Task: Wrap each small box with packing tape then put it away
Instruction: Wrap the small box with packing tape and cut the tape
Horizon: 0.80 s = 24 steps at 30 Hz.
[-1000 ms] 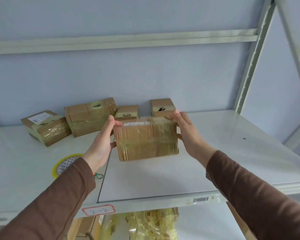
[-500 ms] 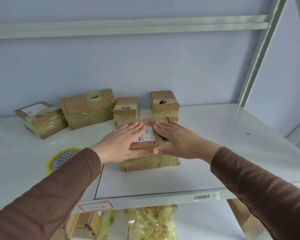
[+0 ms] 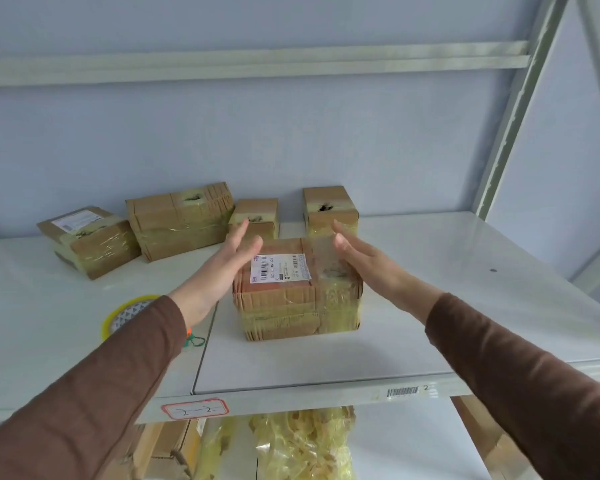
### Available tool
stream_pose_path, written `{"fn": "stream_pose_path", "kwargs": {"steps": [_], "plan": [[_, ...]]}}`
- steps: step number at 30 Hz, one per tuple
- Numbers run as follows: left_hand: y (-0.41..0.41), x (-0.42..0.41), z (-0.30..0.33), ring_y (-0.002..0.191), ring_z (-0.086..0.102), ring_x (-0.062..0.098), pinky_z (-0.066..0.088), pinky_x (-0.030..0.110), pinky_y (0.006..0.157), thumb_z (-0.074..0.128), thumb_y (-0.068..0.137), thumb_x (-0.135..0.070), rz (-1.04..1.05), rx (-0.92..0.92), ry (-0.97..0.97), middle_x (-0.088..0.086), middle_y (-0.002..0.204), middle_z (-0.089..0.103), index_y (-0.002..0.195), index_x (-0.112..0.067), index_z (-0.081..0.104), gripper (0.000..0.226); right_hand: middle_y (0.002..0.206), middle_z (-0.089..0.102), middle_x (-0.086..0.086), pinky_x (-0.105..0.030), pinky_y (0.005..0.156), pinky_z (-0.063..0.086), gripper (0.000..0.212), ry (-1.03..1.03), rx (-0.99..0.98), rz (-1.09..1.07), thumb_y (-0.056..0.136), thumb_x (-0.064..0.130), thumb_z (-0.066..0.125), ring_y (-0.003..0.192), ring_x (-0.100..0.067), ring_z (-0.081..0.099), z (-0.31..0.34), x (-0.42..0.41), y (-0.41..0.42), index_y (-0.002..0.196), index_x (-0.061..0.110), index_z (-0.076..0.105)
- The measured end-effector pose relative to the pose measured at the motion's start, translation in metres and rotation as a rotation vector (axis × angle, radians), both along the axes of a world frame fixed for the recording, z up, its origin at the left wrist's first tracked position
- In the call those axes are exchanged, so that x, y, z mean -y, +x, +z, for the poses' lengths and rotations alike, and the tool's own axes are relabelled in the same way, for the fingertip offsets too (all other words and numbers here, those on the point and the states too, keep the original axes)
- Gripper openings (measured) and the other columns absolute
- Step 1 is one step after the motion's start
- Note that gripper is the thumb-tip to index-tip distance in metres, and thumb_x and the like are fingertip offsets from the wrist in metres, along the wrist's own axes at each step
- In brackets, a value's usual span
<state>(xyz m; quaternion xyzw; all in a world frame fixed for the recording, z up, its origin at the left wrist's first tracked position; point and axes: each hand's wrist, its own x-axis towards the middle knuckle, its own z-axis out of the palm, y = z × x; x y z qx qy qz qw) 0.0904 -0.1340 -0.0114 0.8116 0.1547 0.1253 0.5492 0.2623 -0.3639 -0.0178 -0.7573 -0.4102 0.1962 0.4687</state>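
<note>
A taped brown cardboard box (image 3: 297,299) with a white shipping label on top rests on the white shelf (image 3: 430,306). My left hand (image 3: 219,268) hovers at the box's left side, fingers straight and apart, holding nothing. My right hand (image 3: 368,265) hovers at its right side, also flat and apart from the box. A roll of yellowish packing tape (image 3: 125,315) lies on the shelf to the left, partly hidden by my left sleeve.
Several taped boxes line the back wall: a labelled box (image 3: 87,240), a wide box (image 3: 181,220), a small box (image 3: 255,218) and another small box (image 3: 329,209). A metal upright (image 3: 513,109) stands at the right. Yellow plastic wrap (image 3: 302,445) hangs below the shelf edge.
The box was held up in both hands, then set down on the shelf and pressed flat. Both hands have now lifted off its top and moved apart to its sides.
</note>
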Motion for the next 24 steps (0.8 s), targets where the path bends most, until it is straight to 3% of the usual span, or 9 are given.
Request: {"fn": "stream_pose_path", "kwargs": {"steps": [2, 4, 6, 11, 14, 15, 18, 21, 24], "plan": [[-0.003, -0.006, -0.004, 0.150, 0.028, 0.013, 0.019, 0.037, 0.124, 0.046, 0.089, -0.078, 0.174, -0.082, -0.199, -0.006, 0.167, 0.027, 0.160, -0.039, 0.029, 0.083, 0.167, 0.024, 0.016, -0.040, 0.126, 0.018, 0.093, 0.037, -0.224, -0.111, 0.083, 0.090, 0.034, 0.154, -0.008, 0.021, -0.004, 0.003, 0.008, 0.161, 0.040, 0.024], [-0.006, -0.004, -0.011, 0.131, 0.056, 0.026, 0.037, 0.049, 0.118, 0.040, 0.093, -0.075, 0.184, -0.168, -0.310, 0.013, 0.145, 0.059, 0.142, -0.026, 0.060, 0.073, 0.157, 0.047, 0.006, -0.045, 0.121, 0.032, 0.086, -0.012, -0.335, -0.116, 0.088, 0.084, 0.030, 0.144, -0.016, 0.043, -0.009, 0.002, 0.009, 0.155, 0.031, 0.041], [-0.008, 0.007, -0.012, 0.121, 0.066, 0.029, 0.045, 0.052, 0.111, 0.035, 0.093, -0.077, 0.134, -0.112, -0.383, 0.011, 0.127, 0.072, 0.129, -0.028, 0.070, 0.071, 0.135, 0.067, 0.010, -0.042, 0.113, 0.042, 0.077, 0.039, -0.364, -0.106, 0.091, 0.083, 0.031, 0.126, -0.010, 0.061, -0.009, -0.003, 0.002, 0.141, 0.030, 0.057], [-0.010, 0.017, -0.002, 0.110, 0.063, 0.030, 0.044, 0.048, 0.104, 0.046, 0.096, -0.067, 0.222, 0.273, -0.588, 0.014, 0.118, 0.068, 0.117, -0.017, 0.064, 0.057, 0.127, 0.065, 0.013, -0.035, 0.099, 0.045, 0.058, 0.421, -0.372, -0.250, 0.094, 0.072, 0.045, 0.120, -0.006, 0.058, 0.000, -0.002, -0.012, 0.125, 0.024, 0.056], [-0.012, 0.020, -0.007, 0.096, 0.059, 0.019, 0.043, 0.040, 0.087, 0.059, 0.102, -0.031, 0.251, 0.277, -0.587, 0.006, 0.111, 0.059, 0.115, -0.022, 0.056, 0.016, 0.102, 0.058, 0.003, -0.031, 0.081, 0.044, 0.016, 0.447, -0.416, -0.288, 0.102, 0.031, 0.058, 0.095, -0.014, 0.056, -0.005, 0.003, -0.019, 0.106, 0.017, 0.051], [-0.011, 0.020, -0.005, 0.095, 0.059, 0.019, 0.046, 0.037, 0.083, 0.058, 0.100, -0.019, 0.268, 0.261, -0.583, 0.006, 0.115, 0.059, 0.122, -0.023, 0.056, 0.022, 0.101, 0.058, 0.002, -0.030, 0.079, 0.044, 0.011, 0.444, -0.437, -0.295, 0.099, 0.018, 0.058, 0.093, -0.015, 0.056, -0.002, 0.003, -0.020, 0.108, 0.017, 0.051], [-0.008, 0.016, 0.007, 0.082, 0.064, 0.019, 0.054, 0.032, 0.067, 0.054, 0.091, -0.004, 0.237, 0.134, -0.597, 0.005, 0.116, 0.064, 0.133, -0.025, 0.051, 0.047, 0.131, 0.056, -0.001, -0.039, 0.092, 0.047, 0.050, 0.349, -0.528, -0.235, 0.087, 0.008, 0.057, 0.110, -0.019, 0.056, 0.012, 0.000, -0.020, 0.137, 0.013, 0.048], [-0.003, 0.024, 0.011, 0.075, 0.070, 0.022, 0.058, 0.033, 0.065, 0.071, 0.086, -0.013, 0.116, -0.034, -0.611, 0.008, 0.098, 0.071, 0.119, -0.015, 0.054, 0.037, 0.149, 0.049, -0.009, -0.038, 0.079, 0.058, 0.063, 0.248, -0.669, -0.185, 0.091, 0.015, 0.064, 0.110, -0.025, 0.063, 0.020, -0.007, -0.028, 0.148, 0.024, 0.038], [0.004, 0.027, 0.006, 0.079, 0.076, 0.024, 0.060, 0.037, 0.062, 0.084, 0.075, -0.015, 0.168, -0.007, -0.532, 0.009, 0.095, 0.079, 0.119, -0.016, 0.058, 0.051, 0.127, 0.062, -0.013, -0.045, 0.074, 0.065, 0.078, 0.209, -0.607, -0.214, 0.094, 0.010, 0.072, 0.095, -0.030, 0.074, 0.017, -0.012, -0.029, 0.156, 0.026, 0.029]]}}
